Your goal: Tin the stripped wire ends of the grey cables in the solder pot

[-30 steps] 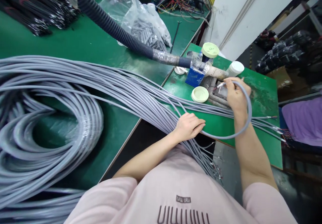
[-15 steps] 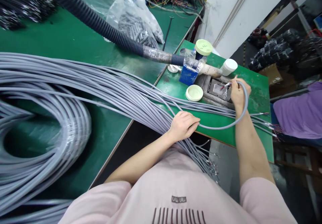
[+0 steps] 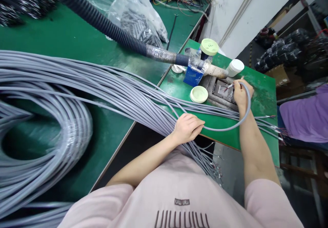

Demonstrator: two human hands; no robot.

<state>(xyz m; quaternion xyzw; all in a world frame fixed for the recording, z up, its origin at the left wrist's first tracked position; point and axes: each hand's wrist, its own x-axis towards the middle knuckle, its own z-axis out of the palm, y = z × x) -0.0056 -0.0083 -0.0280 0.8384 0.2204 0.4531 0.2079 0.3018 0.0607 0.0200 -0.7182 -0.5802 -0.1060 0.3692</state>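
At the stained grey rectangular metal-looking tray [image 3: 217, 99], right hand [image 3: 243, 92] pinches a round grey plastic-sheathed cable [image 3: 222, 129], left hand [image 3: 188, 128] clamps it farther back; apparently positioning, next move likely wants steady aim.

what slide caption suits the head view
Right hand holds one curved grey cable, its end at a grimy grey rectangular box; left hand lies over more grey cables.

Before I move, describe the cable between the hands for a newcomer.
Find the green table at right. Above it, one grey cable arcs from the left hand to the right hand. Unlike the neighbouring cables, it curls over the right wrist.
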